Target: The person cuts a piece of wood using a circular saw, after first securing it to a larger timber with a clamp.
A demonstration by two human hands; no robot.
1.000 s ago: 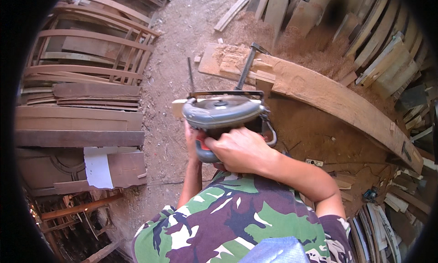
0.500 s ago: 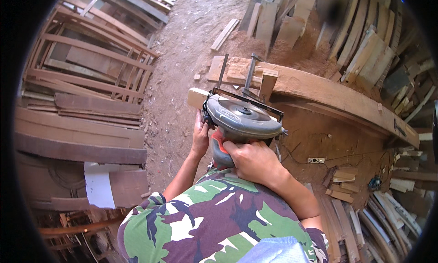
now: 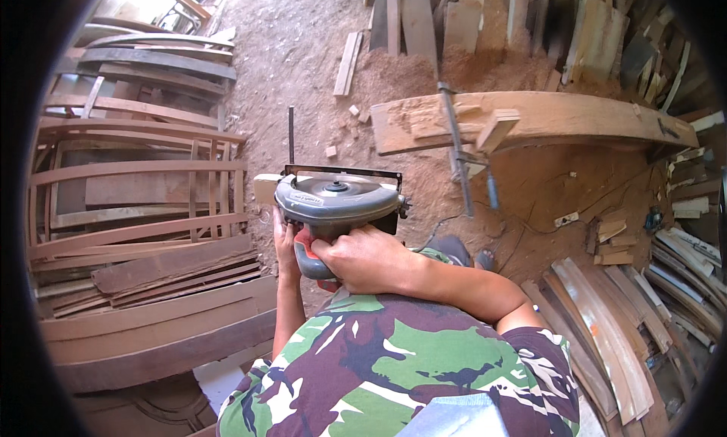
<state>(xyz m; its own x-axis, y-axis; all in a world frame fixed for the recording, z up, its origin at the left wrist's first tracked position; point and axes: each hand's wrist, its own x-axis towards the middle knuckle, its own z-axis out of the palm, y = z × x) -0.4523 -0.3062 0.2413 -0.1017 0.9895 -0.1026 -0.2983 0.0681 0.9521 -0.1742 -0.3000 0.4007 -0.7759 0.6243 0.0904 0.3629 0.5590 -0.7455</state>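
Observation:
A grey circular saw (image 3: 337,202) with a red-and-grey handle is held up in front of my chest, its black base plate facing away. My right hand (image 3: 363,259) grips the handle from the right. My left hand (image 3: 283,240) clasps the saw's left side, just under a small pale wood block (image 3: 266,187) that sits against the base plate. Whether the block is held or resting there I cannot tell. A thin black rod (image 3: 290,134) sticks out beyond the plate.
A long curved wooden beam (image 3: 560,115) lies on the sawdust-covered dirt floor ahead, with a metal clamp (image 3: 458,153) across it. Curved wooden frames and planks (image 3: 136,210) are stacked at left. More boards (image 3: 628,323) are piled at right, with a cable and power strip (image 3: 566,220) nearby.
The saw has shifted left in view and now sits level, with both hands still on it. The view has swung, so the beam appears farther up and to the right.

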